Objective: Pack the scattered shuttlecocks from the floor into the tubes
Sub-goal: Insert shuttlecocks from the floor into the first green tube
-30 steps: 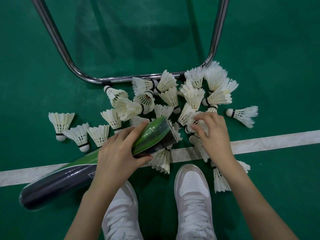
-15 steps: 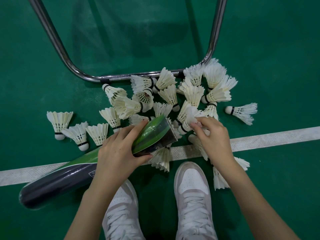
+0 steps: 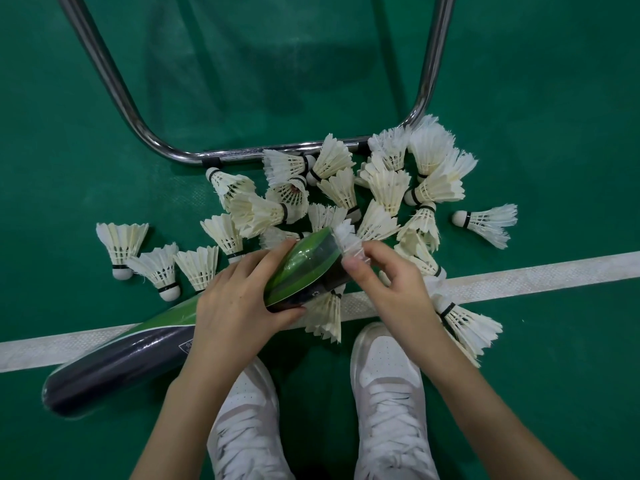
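A long green and dark blue tube [image 3: 138,355] lies slanted across the white court line, its open mouth raised toward the pile. My left hand [image 3: 235,303] grips the tube near that mouth. My right hand [image 3: 388,282] pinches a white shuttlecock [image 3: 348,239] right at the tube's opening, feathers pointing away from the tube. Several white shuttlecocks [image 3: 381,188] lie heaped on the green floor just beyond my hands. Three more [image 3: 156,261] lie in a row to the left, and one [image 3: 485,221] sits alone at the right.
A bent chrome frame [image 3: 242,154] rests on the floor behind the pile. My two white sneakers [image 3: 388,375] stand just below the hands. A white court line [image 3: 536,278] crosses the green floor. Two shuttlecocks [image 3: 467,327] lie by my right wrist.
My right hand lifted a shuttlecock out of the pile and carried it left to the tube's mouth. My left hand keeps its grip on the tube.
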Available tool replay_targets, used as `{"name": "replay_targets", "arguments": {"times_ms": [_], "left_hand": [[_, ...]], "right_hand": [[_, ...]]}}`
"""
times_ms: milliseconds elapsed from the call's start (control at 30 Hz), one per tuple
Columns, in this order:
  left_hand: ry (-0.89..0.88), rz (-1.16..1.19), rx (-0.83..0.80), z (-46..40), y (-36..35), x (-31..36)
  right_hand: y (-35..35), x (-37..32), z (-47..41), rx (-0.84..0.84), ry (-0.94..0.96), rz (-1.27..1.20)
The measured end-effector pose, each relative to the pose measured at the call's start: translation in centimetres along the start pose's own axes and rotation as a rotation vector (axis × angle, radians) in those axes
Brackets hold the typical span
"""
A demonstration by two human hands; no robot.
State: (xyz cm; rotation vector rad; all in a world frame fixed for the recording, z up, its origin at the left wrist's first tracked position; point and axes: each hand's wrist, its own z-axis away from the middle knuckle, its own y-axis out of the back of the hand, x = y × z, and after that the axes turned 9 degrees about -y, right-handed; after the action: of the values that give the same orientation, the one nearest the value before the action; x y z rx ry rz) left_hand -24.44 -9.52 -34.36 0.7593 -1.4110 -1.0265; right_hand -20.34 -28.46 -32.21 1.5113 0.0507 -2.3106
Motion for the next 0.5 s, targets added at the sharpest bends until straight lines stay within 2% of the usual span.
{"name": "replay_targets", "arguments": {"times_ms": [100,233,500], "left_hand": [[-0.006,-0.009,-0.001,0.0,-0.1,0.0],[-0.013,-0.015,-0.011,0.0,-0.2,0.0],[-0.02,-0.025,-0.018,0.0,-0.1,0.0]], "right_hand": [[-0.3,0.1,0.1,-0.07,-0.015,0.059],[-0.8,1.0,-0.2,-0.015,0.005,0.219],[-0.8,0.7,-0.6,-0.001,0.031,0.144]]}}
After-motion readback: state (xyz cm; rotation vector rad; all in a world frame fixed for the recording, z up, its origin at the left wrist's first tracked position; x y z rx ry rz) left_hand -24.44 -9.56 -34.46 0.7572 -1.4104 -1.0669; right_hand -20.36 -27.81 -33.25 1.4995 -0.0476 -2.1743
